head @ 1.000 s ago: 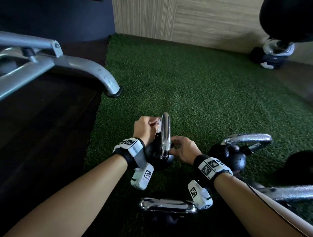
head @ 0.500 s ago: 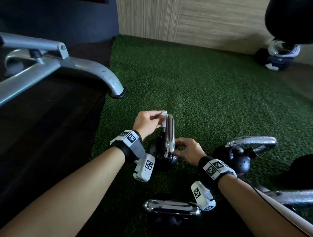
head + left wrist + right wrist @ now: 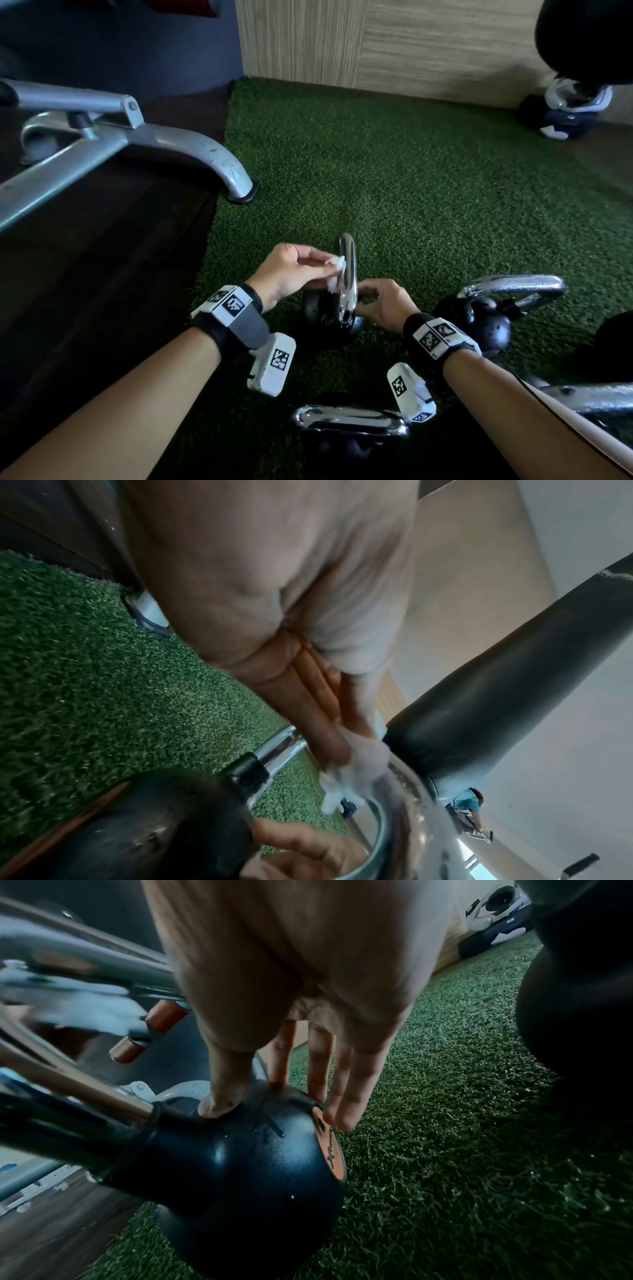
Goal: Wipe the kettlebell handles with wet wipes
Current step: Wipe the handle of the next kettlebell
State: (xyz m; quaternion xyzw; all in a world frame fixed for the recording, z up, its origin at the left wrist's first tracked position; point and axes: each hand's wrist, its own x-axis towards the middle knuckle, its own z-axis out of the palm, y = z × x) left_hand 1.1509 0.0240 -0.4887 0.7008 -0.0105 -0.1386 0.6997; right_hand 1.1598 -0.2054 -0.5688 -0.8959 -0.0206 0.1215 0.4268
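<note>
A black kettlebell (image 3: 320,320) stands on green turf with its chrome handle (image 3: 348,274) edge-on to me. My left hand (image 3: 325,270) pinches a small white wet wipe (image 3: 336,272) and holds it against the left side of the handle, below its top bend. The left wrist view shows the wipe (image 3: 356,761) pressed on the chrome handle (image 3: 394,818). My right hand (image 3: 368,294) rests at the handle's base. In the right wrist view its thumb (image 3: 219,1091) and straight fingers (image 3: 339,1096) lie on the ball (image 3: 240,1164).
Another kettlebell (image 3: 479,318) stands close on the right, one (image 3: 349,419) lies just below my wrists, and a further chrome handle (image 3: 589,401) shows at bottom right. A grey bench leg (image 3: 219,164) ends at the turf's left edge. A black bag (image 3: 589,34) hangs top right.
My left hand has opened up from a fist over the handle's top, and the wipe now shows lower on the handle's left side. The right hand has stayed at the base.
</note>
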